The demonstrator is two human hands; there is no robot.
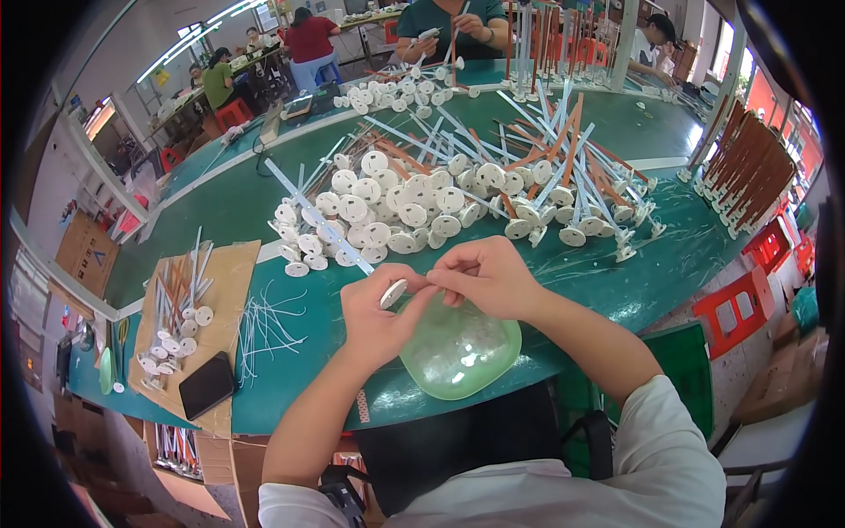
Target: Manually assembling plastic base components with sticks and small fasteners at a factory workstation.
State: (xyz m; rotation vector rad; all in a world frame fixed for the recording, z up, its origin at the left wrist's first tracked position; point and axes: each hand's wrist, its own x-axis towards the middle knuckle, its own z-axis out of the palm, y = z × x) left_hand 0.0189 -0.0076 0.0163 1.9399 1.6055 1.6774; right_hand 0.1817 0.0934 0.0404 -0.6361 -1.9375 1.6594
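Note:
My left hand point(370, 321) is closed around a strip with a round white disc point(393, 294) at its end; the pale strip point(322, 227) points away to the upper left. My right hand point(493, 280) pinches close against the left fingertips; whatever sits between its fingers is too small to make out. Below both hands a translucent green bowl point(462, 370) stands at the table's near edge. Just beyond them lies a large heap of white discs point(378, 198) on pale and brown strips.
To the left, a cardboard sheet point(233, 290) holds more disc-ended strips and a black phone point(207, 385). Thin white strands point(264, 330) lie beside it. Brown strips point(739, 167) stand in a row at right. Across the green table point(616, 132) another person point(451, 31) works.

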